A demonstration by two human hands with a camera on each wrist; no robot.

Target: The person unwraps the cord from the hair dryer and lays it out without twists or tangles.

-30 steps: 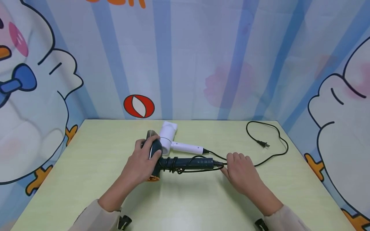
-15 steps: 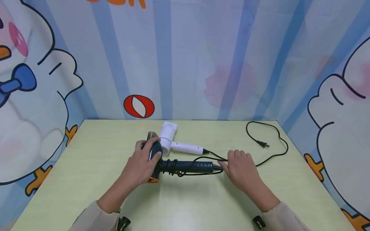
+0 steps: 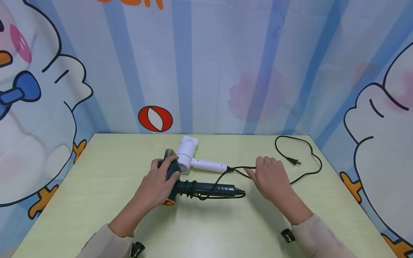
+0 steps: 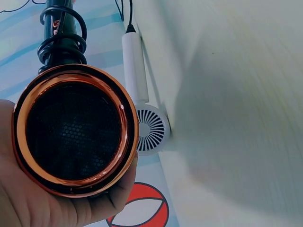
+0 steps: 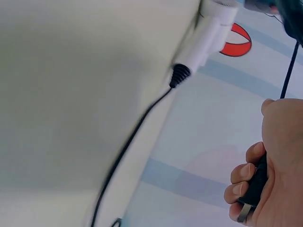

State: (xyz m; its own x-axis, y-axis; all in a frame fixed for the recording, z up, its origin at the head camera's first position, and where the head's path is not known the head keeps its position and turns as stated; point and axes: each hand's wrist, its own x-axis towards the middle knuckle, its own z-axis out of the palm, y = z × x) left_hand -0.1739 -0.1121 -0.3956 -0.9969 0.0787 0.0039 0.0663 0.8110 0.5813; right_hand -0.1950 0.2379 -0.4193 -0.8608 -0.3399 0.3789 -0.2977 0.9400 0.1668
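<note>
My left hand (image 3: 157, 182) grips the barrel of a dark teal hair dryer (image 3: 208, 189), its handle pointing right with black cord coiled round it. The left wrist view looks straight into its copper-rimmed round end (image 4: 75, 130). My right hand (image 3: 271, 177) curls round a black plug (image 5: 255, 184), whose metal prong pokes out below the fingers. From this hand the dark dryer's cord (image 5: 289, 71) runs to the dryer's handle. Just behind lies a white hair dryer (image 3: 209, 165), handle also to the right; in the head view the dark dryer's cord crosses near its handle end.
The white dryer's black cord (image 3: 303, 175) loops over the right of the pale table (image 3: 113, 161), ending in a two-pin plug (image 3: 294, 161) near the back. A printed curtain (image 3: 213, 71) hangs right behind the table's far edge.
My right hand has moved back, away from the dark dryer's handle end, drawing its cord along. The dark dryer's handle end has dipped slightly toward me; the left hand barely moves.
</note>
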